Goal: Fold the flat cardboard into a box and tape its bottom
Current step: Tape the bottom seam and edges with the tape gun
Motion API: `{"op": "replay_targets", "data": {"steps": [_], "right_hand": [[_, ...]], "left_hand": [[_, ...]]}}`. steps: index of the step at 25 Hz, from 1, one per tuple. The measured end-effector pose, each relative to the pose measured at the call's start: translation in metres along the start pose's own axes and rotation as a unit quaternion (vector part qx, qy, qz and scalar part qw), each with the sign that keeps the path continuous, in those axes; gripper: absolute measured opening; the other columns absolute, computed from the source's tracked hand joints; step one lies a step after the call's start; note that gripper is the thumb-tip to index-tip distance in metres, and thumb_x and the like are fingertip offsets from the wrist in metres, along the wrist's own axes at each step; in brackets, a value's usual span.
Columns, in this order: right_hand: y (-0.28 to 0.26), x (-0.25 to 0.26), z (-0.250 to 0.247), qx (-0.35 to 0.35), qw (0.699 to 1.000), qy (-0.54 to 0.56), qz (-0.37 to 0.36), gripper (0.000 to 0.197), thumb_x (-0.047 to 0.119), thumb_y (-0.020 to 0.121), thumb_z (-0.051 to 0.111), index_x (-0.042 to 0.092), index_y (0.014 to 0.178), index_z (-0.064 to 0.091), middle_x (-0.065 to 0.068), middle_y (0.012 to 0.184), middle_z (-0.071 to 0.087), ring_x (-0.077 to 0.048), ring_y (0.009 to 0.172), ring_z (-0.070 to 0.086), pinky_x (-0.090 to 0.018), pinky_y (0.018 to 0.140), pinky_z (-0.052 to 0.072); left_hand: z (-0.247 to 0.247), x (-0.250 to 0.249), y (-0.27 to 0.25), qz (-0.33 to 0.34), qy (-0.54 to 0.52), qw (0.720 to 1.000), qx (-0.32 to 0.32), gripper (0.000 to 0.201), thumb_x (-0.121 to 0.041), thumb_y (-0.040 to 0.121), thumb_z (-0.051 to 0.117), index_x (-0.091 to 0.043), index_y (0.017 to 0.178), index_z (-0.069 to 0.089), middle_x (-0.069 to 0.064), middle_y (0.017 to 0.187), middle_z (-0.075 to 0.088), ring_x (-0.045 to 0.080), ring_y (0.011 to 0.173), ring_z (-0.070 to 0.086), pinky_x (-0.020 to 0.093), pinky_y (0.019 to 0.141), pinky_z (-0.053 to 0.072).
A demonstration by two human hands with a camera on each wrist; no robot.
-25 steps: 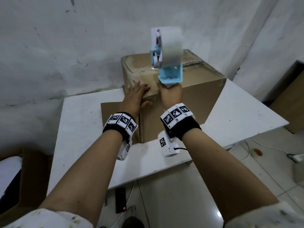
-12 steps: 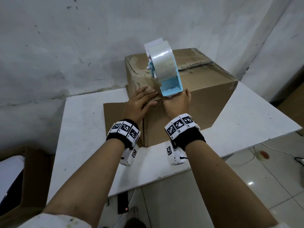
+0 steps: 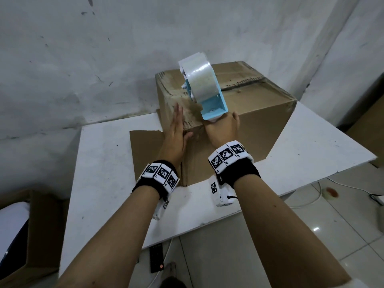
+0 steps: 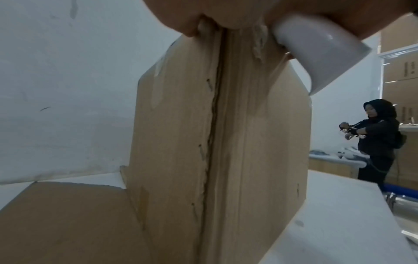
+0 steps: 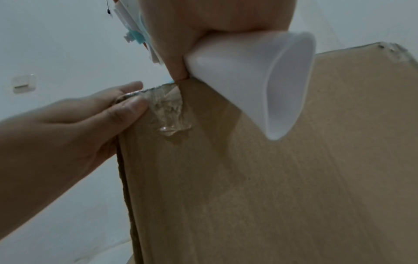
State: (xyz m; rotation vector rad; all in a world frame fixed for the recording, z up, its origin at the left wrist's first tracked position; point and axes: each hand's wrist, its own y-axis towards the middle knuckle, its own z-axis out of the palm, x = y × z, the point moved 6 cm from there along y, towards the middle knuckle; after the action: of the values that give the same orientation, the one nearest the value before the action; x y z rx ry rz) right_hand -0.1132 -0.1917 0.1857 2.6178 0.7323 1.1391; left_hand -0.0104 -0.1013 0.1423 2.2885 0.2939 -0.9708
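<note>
Table (image 3: 99,183): white, carrying the box; front edge nearest the camera.
Flap (image 3: 145,148): cardboard, lying flat on the table to the left of the box's near corner, joined to the box at its foot.
Left hand (image 3: 175,129): fingers straight and together, laid over the box's near top corner; thumb pressed against the near side just beside a wrinkled end of clear tape (image 5: 169,114). Holding nothing, only pressing.
Right hand (image 3: 223,127): fist wrapped round the white handle (image 5: 248,80) of the tape dispenser, knuckles at the box's near top edge.
Tape dispenser (image 3: 214,107): light blue frame, big roll of clear tape (image 3: 202,80) on it; standing tilted on the top face of the box, just right of the left hand.
Box (image 3: 249,113): brown cardboard, folded up, standing on the table against the wall; seam of the closed top flaps running across its far part; vertical corner seam facing the left wrist camera, rough and slightly gapped.
Wall (image 3: 104,59): grey-white, scuffed, right behind the box.
Beyond the table, left wrist view: another person (image 4: 375,139) in dark clothes, arms raised, well apart.
</note>
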Motion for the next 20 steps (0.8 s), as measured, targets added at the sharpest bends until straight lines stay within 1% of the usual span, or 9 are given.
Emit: {"op": "replay_targets", "data": {"steps": [3,5,7,9,12,14,16,18,20], "right_hand": [[0.0,0.0,-0.001,0.002,1.0,0.0,0.005,0.024,0.03,0.084,0.058,0.015,0.101,0.068,-0.005,0.109,0.069,-0.018,0.111,0.058,-0.028,0.114,0.017],[0.0,0.002,-0.002,0.004,1.0,-0.007,0.003,0.024,0.03,0.085,0.057,0.015,0.101,0.068,-0.005,0.109,0.07,-0.019,0.11,0.058,-0.029,0.114,0.018],[0.0,0.003,-0.004,0.002,1.0,-0.009,0.007,0.025,0.03,0.085,0.057,0.014,0.101,0.068,-0.007,0.108,0.07,-0.02,0.11,0.058,-0.028,0.113,0.019],[-0.003,0.004,-0.002,0.008,1.0,-0.008,0.011,0.025,0.031,0.085,0.057,0.014,0.1,0.069,-0.007,0.107,0.07,-0.021,0.109,0.059,-0.028,0.112,0.02],[0.0,0.009,-0.011,0.048,0.998,-0.01,0.036,0.028,0.033,0.083,0.06,0.011,0.096,0.07,-0.013,0.103,0.071,-0.028,0.104,0.061,-0.033,0.103,0.036],[0.014,0.011,-0.02,0.107,0.989,0.034,0.095,0.029,0.03,0.077,0.066,0.007,0.094,0.07,-0.016,0.099,0.07,-0.032,0.095,0.064,-0.035,0.087,0.048],[0.032,0.024,-0.03,0.128,0.979,0.099,0.128,0.028,0.026,0.071,0.07,0.004,0.088,0.071,-0.014,0.089,0.069,-0.03,0.086,0.065,-0.037,0.079,0.051],[0.049,0.042,-0.035,0.11,0.96,0.211,0.146,0.019,0.018,0.068,0.07,0.001,0.076,0.067,-0.015,0.075,0.067,-0.033,0.077,0.065,-0.041,0.075,0.052],[0.058,0.059,-0.031,0.121,0.928,0.31,0.169,0.016,0.01,0.075,0.064,-0.004,0.084,0.065,-0.015,0.071,0.063,-0.029,0.068,0.061,-0.03,0.062,0.05]], "left_hand": [[0.008,-0.006,-0.003,-0.038,-0.048,0.997,-0.046,0.075,-0.05,0.094,0.03,-0.012,0.145,-0.01,0.007,0.157,-0.012,0.017,0.145,-0.007,0.04,0.122,0.002],[0.009,-0.004,0.002,-0.104,-0.097,0.987,-0.08,0.072,-0.047,0.092,0.025,-0.01,0.149,-0.001,0.005,0.159,-0.005,0.011,0.144,-0.005,0.04,0.122,0.0],[0.005,-0.001,0.012,-0.162,-0.15,0.97,-0.106,0.07,-0.043,0.088,0.023,-0.012,0.149,0.006,0.004,0.16,0.002,0.014,0.147,0.001,0.042,0.122,-0.003],[0.001,0.003,0.023,-0.197,-0.206,0.955,-0.088,0.071,-0.046,0.089,0.02,-0.015,0.15,0.003,0.002,0.16,0.002,0.015,0.148,0.004,0.041,0.121,-0.007],[-0.007,0.012,0.036,-0.23,-0.213,0.947,-0.065,0.058,-0.04,0.1,0.023,-0.018,0.15,0.006,0.002,0.16,0.007,0.017,0.147,0.011,0.042,0.122,0.003],[-0.024,0.018,0.041,-0.238,-0.128,0.959,-0.09,0.05,-0.035,0.098,0.035,-0.016,0.144,0.031,0.011,0.152,0.029,0.025,0.14,0.03,0.045,0.118,0.021],[-0.037,0.025,0.057,-0.252,-0.071,0.958,-0.117,0.043,-0.031,0.092,0.049,-0.008,0.128,0.049,0.016,0.136,0.045,0.03,0.128,0.043,0.046,0.107,0.036],[-0.042,0.027,0.083,-0.238,-0.064,0.965,-0.091,0.057,-0.039,0.082,0.052,-0.003,0.126,0.048,0.019,0.135,0.046,0.032,0.126,0.045,0.046,0.106,0.038],[-0.031,0.036,0.107,-0.24,-0.104,0.964,-0.039,0.072,-0.042,0.08,0.048,-0.002,0.138,0.036,0.023,0.143,0.038,0.035,0.133,0.038,0.05,0.11,0.033]]}}
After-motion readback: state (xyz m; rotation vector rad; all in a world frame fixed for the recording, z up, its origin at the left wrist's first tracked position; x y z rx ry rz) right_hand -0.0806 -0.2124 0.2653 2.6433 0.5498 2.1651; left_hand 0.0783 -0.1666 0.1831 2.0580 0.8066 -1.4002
